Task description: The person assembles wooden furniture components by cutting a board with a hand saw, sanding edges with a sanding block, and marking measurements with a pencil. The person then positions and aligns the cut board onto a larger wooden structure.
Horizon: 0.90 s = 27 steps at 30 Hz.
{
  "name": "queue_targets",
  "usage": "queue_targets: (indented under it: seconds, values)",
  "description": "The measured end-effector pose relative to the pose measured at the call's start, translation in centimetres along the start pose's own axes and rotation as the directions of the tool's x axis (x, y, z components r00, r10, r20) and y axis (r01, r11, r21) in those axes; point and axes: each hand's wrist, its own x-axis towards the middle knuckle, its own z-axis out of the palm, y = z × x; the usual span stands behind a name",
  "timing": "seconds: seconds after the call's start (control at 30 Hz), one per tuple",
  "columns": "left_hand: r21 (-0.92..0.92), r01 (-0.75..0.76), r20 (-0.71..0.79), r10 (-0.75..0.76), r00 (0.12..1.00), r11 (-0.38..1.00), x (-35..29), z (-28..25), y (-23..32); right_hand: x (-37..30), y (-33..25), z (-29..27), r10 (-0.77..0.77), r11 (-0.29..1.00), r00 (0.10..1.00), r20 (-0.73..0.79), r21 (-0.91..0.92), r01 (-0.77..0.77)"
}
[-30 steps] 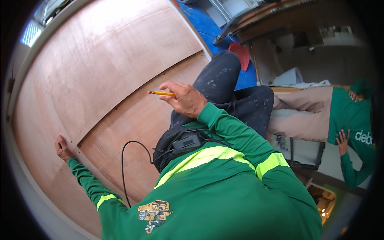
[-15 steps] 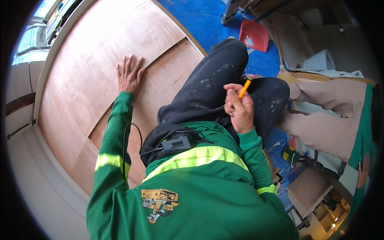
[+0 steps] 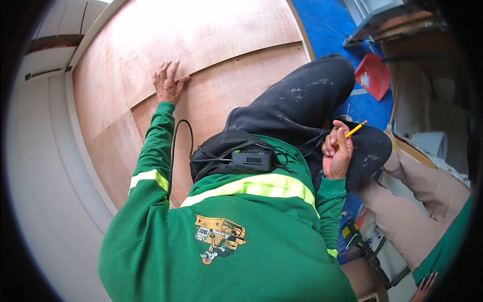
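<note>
plywood (image 3: 201,35) covers the blue floor (image 3: 322,25); your left hand (image 3: 167,83) lies flat on it, fingers spread; your right hand (image 3: 337,153) is clamped on a pencil (image 3: 352,131).

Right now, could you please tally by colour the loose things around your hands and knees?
Yellow: 1, the pencil in the right hand.
Red: 1, the dustpan on the blue floor.
Black: 1, the power box at the waist.
Brown: 2, the plywood sheets, the left hand flat on their seam.
Total: 5.

Blue floor (image 3: 327,22), pale wall (image 3: 35,166)
</note>
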Motion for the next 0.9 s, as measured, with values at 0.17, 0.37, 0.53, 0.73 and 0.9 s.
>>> queue_targets:
  seconds: [0.17,0.37,0.53,0.73,0.9]
  values:
    - [0.095,0.034,-0.008,-0.034,0.999,0.995,-2.9,-0.2,-3.8,1.6,-1.1,1.7,0.083,0.991,0.991,0.106,-0.114,-0.071]
    - [0.125,0.099,-0.119,-0.085,0.989,0.987,-5.2,0.8,-6.6,2.8,-2.2,3.4,0.099,0.978,0.984,0.147,-0.195,-0.069]
    - [0.264,0.008,-0.186,0.043,0.982,0.964,-4.6,1.4,-6.8,3.1,-2.3,4.6,0.129,0.957,0.976,0.177,-0.281,-0.075]
    - [0.198,0.048,-0.33,0.02,0.944,0.979,-5.1,1.9,-6.0,3.7,-2.9,6.5,0.156,0.94,0.961,0.227,-0.334,-0.073]
    - [0.18,0.039,-0.412,0.039,0.91,0.983,-4.6,2.3,-6.2,3.9,-2.0,6.8,0.177,0.945,0.959,0.222,-0.31,-0.103]
